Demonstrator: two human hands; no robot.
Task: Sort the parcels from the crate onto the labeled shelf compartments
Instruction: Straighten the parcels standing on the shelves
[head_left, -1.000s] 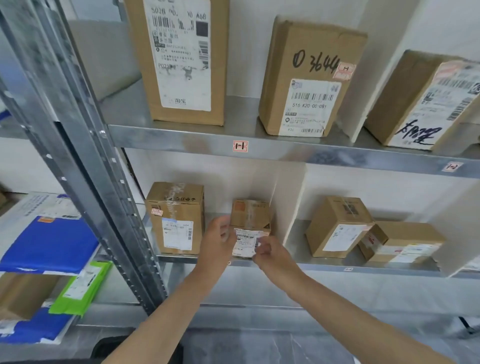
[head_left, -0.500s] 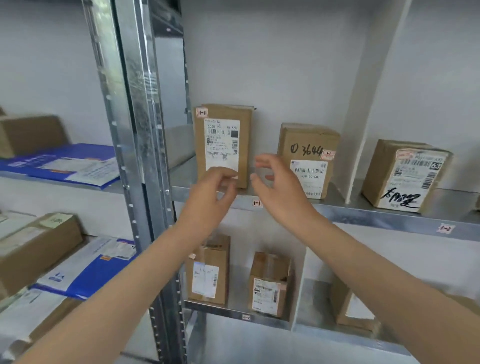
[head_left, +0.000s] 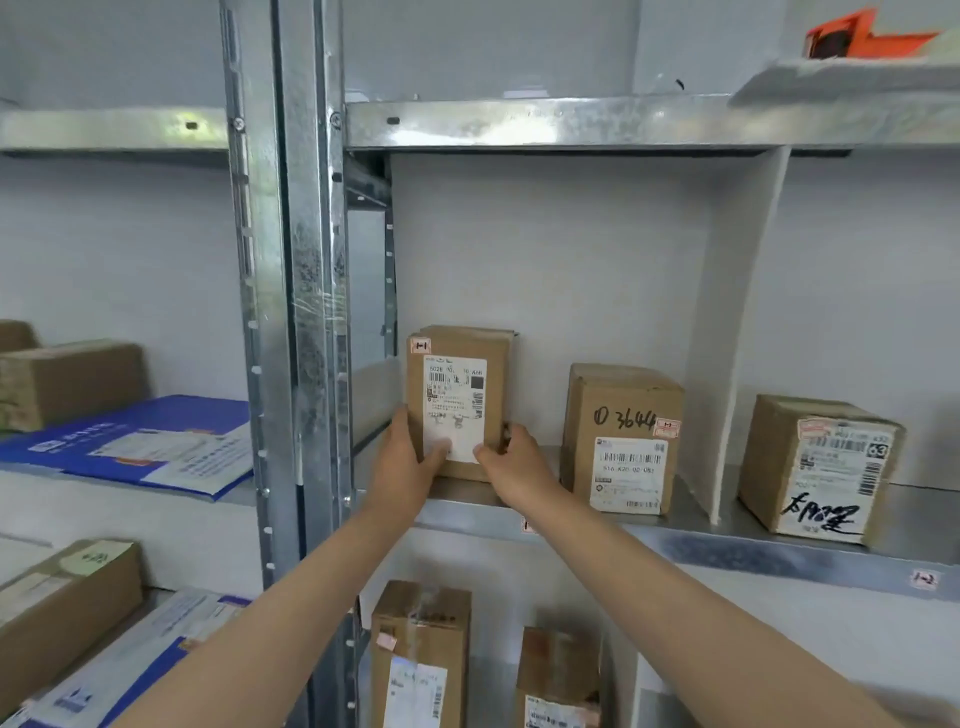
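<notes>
A tall brown parcel (head_left: 460, 379) with a white shipping label stands upright at the left end of the middle shelf (head_left: 727, 545). My left hand (head_left: 402, 467) grips its lower left side, thumb on the label. My right hand (head_left: 511, 465) holds its lower right corner. To its right stands a box marked "3644" (head_left: 621, 415). Past a white divider (head_left: 737, 332) sits another labeled box (head_left: 818, 467). The crate is out of view.
A steel upright (head_left: 306, 312) runs just left of my hands. Two small boxes (head_left: 421, 654) stand on the shelf below. Left bay holds blue mailers (head_left: 140, 441) and brown boxes (head_left: 72, 382). An orange object (head_left: 862, 36) lies on the top shelf.
My hands left the small box on the lower shelf, rose to the middle shelf and closed on the tall parcel. The view tilted upward.
</notes>
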